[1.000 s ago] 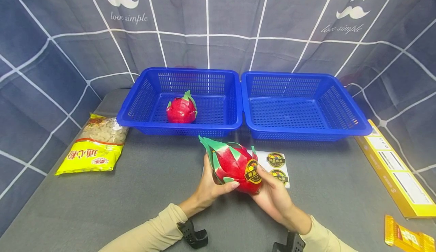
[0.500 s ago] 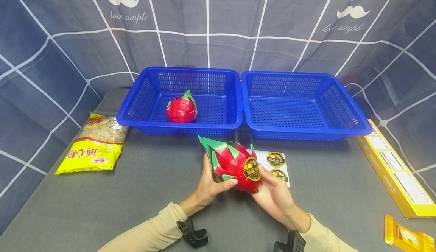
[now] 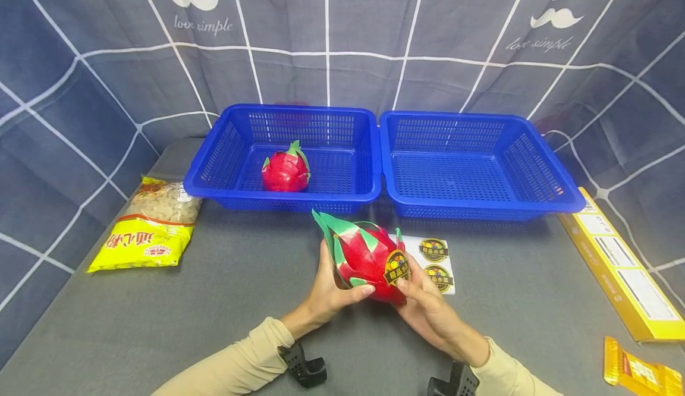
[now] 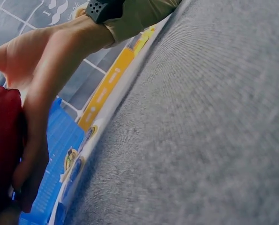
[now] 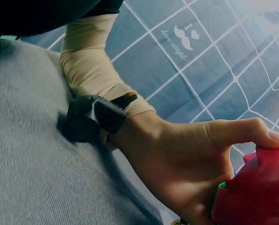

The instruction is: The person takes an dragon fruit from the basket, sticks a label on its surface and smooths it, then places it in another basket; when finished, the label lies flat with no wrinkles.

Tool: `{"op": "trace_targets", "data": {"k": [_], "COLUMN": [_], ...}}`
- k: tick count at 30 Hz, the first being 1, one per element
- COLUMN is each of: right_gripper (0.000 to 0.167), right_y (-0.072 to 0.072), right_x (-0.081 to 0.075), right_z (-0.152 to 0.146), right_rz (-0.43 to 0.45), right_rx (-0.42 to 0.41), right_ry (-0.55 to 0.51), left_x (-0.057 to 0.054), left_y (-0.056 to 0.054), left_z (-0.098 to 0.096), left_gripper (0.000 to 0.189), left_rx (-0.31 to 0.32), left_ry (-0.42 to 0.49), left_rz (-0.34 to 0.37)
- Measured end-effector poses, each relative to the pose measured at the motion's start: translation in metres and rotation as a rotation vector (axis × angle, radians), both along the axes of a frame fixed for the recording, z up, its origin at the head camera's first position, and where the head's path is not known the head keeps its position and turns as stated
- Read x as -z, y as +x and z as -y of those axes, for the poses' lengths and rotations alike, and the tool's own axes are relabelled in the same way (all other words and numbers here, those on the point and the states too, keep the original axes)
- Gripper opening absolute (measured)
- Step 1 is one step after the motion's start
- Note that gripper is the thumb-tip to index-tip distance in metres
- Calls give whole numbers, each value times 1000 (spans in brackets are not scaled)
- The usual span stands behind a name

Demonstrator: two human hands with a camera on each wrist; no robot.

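Note:
A pink-red dragon fruit (image 3: 361, 256) with green-tipped scales is held just above the table, its leafy end towards the upper left. My left hand (image 3: 323, 298) grips its left side, thumb across the front. At the fruit's right end my right hand (image 3: 436, 316) holds it, with the thumb on the lower edge of a round black-and-gold sticker (image 3: 396, 263). The fruit hides most of the other fingers. Behind lies a white sticker sheet (image 3: 412, 245), partly covered. Only part of the red fruit shows in the left wrist view (image 4: 3, 140) and right wrist view (image 5: 259, 187).
Two blue baskets stand side by side at the back; the left basket (image 3: 278, 195) has another dragon fruit (image 3: 285, 171) in it, the right basket (image 3: 481, 209) none. A yellow pasta bag (image 3: 147, 229) lies left. On the right are a long yellow box (image 3: 623, 271) and a gold-wrapped snack (image 3: 639, 369).
My right thumb has moved from the sticker's right edge onto its lower part. The fruit turned slightly and back. My left hand keeps its hold.

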State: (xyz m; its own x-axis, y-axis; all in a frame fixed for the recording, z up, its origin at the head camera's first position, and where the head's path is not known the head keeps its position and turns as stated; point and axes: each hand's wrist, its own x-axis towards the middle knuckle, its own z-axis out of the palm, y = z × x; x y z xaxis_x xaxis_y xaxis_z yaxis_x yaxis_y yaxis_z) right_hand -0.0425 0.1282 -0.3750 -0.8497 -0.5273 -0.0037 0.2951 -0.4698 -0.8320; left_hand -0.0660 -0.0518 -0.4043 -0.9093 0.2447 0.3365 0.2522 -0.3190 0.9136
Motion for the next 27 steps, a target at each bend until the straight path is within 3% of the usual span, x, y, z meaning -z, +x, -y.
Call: {"op": "trace_targets", "data": {"k": [6,9,16,19,24,27], "right_gripper": [73,72,66,70,76,78], "right_y": [3,4,5,3,0,-3], "right_x": [-2,1,3,1,-5,-7], "right_z": [4,6,7,3,-6,-11], "right_rz": [-3,-44,-144,-198,-245,-271], "right_rx": [131,183,294,292,209,167], "right_ry": [188,235,457,512,520,554], "left_x": [2,3,3,3,4,4], "left_y": [1,1,2,2,3,4], "left_z": [0,-1,-1,-1,-2,-2], "left_gripper": [99,100,97,94,95,99], "left_rx": [-31,-19,11,48,153,176], "left_ry": [-81,-75,-49,-29,6,-4], "left_rz": [-63,-72,-60,-41,-35,-43]}}
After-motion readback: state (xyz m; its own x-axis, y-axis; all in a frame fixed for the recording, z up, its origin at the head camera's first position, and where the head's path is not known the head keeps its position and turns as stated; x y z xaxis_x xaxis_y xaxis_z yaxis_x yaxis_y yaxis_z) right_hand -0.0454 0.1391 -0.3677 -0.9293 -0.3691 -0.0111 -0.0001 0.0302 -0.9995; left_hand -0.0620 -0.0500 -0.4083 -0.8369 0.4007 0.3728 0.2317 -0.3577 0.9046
